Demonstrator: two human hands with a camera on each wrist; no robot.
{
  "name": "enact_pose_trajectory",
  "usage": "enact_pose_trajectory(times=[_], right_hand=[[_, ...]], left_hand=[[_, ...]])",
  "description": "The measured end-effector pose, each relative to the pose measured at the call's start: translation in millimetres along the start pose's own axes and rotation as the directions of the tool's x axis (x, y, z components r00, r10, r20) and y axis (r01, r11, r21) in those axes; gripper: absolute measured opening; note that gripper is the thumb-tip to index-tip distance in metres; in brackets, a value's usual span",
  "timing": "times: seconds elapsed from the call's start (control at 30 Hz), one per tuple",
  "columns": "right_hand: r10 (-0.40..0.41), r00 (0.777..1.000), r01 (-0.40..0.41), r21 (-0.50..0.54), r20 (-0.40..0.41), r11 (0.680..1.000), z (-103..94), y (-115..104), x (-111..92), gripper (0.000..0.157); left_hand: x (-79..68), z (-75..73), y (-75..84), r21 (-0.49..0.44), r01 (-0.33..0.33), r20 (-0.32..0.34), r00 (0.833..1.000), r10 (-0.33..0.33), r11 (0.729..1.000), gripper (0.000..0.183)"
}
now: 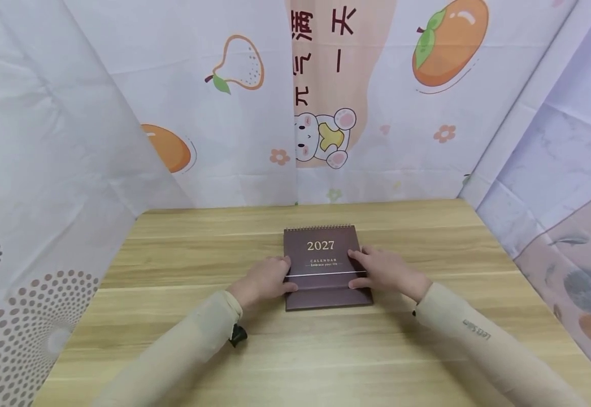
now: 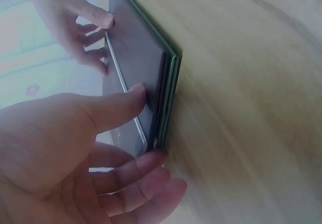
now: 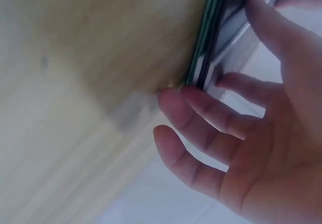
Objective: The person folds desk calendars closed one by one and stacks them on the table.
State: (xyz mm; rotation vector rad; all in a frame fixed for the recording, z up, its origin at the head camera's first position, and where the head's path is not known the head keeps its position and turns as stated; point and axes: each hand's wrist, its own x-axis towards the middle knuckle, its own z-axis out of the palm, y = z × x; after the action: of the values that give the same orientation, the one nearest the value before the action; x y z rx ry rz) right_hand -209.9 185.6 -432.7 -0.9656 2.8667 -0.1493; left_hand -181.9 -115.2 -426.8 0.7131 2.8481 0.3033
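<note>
A dark brown 2027 desk calendar lies on the wooden table, its spiral binding along the far edge and gold print facing up. At its left side, my left hand grips the edge, thumb on the front face. My right hand holds the opposite side in a similar way, with thumb and index finger over the cover. In the left wrist view, green-edged layers show under the calendar's dark cover, and the left fingers curl at its side. The right wrist view has several right fingertips at the calendar's corner.
The wooden table reaches back to a white curtain printed with fruit, flowers and a cartoon animal. More printed cloth hangs along the left and right sides. A small black piece sits below the left sleeve cuff.
</note>
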Motion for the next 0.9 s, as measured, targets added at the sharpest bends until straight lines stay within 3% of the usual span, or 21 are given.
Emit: enact_pose_trajectory(times=[0.27, 0.57, 0.77, 0.9], right_hand=[[-0.01, 0.999, 0.01, -0.003, 0.048, 1.0, -13.4, 8.3, -1.2, 0.07], [-0.038, 0.998, 0.036, 0.033, 0.04, 0.999, -15.9, 15.3, -0.3, 0.067], [-0.042, 0.999, 0.041, 0.043, 0.028, 0.998, -19.0, 14.3, -2.3, 0.064], [-0.054, 0.998, 0.055, 0.083, -0.009, 0.995, -23.2, 19.5, -5.0, 0.061]], left_hand=[[-7.8, -6.4, -17.0, -0.046, -0.068, 0.025, 0.997, 0.07, 0.997, 0.073], [-11.7, -13.2, -28.8, -0.039, -0.073, 0.045, 0.996, 0.074, 0.997, 0.07], [-12.7, -12.7, -32.2, -0.038, -0.095, 0.0, 0.995, 0.096, 0.995, 0.066], [-16.8, -15.2, -38.7, -0.039, -0.144, -0.079, 0.987, 0.141, 0.989, 0.06]])
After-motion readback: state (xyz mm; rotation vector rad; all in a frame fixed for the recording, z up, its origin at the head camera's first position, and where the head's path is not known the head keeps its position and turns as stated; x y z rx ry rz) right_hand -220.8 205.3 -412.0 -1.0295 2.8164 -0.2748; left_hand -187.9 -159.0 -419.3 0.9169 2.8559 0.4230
